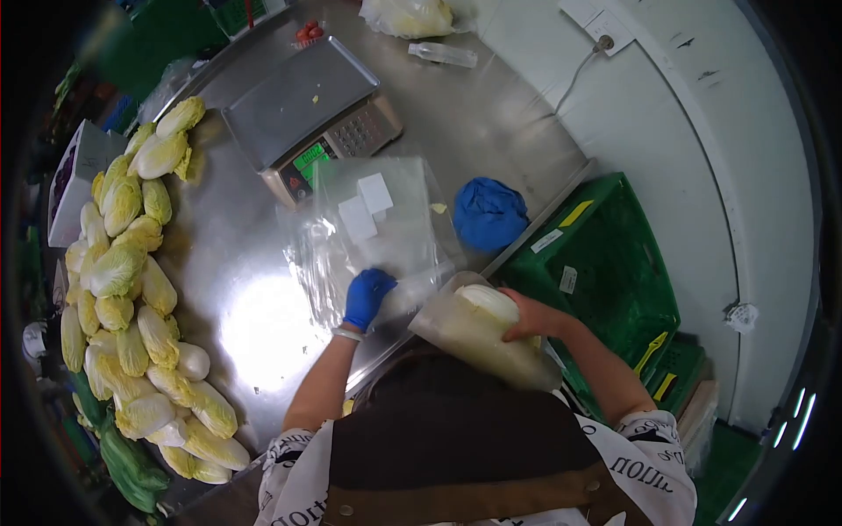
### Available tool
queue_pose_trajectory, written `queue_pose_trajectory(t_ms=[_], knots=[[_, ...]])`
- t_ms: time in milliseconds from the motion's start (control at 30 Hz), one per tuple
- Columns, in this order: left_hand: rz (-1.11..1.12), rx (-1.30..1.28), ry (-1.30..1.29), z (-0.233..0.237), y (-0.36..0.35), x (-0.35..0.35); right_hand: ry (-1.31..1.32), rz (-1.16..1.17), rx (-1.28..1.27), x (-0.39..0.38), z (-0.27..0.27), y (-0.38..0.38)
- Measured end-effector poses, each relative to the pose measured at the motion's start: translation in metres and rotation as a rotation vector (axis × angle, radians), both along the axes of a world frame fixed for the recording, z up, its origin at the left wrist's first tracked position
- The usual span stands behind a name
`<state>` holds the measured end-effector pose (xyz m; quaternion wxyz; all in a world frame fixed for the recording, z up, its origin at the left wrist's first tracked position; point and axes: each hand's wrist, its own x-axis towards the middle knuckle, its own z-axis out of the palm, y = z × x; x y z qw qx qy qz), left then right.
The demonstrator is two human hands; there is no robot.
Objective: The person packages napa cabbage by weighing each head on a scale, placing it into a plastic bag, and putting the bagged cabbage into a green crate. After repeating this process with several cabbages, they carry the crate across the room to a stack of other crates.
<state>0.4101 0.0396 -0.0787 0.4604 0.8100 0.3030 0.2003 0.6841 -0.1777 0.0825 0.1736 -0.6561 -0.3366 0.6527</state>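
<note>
My left hand [368, 296], in a blue glove, rests on a stack of clear plastic bags [386, 228] on the metal table, its fingers bent against the plastic. Two white labels [374, 194] lie on the stack. My bare right hand [526, 316] grips a cabbage [489, 302] inside a clear bag [456, 337], close to my body at the table's front edge. The lower part of the bag is blurred.
Many cabbages [118, 267] are piled along the table's left side. Behind the bags stands a scale [303, 101]. A blue bundle [489, 213] lies near the right edge, beside green crates [605, 263]. A clear bottle [443, 55] lies at the back.
</note>
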Motion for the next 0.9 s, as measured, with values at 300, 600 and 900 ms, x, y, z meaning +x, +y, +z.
queue_pose_trajectory(t_ms=[300, 600, 900], knots=[[-0.080, 0.100, 0.086, 0.012, -0.014, 0.007, 0.039, 0.076, 0.029, 0.000, 0.002, 0.023], [-0.171, 0.025, 0.041, 0.051, -0.012, 0.028, 0.042, 0.011, 0.027, -0.002, 0.004, 0.011], [-0.156, -0.144, -0.033, 0.014, -0.005, 0.035, -0.025, -0.036, 0.027, -0.001, 0.007, -0.007]])
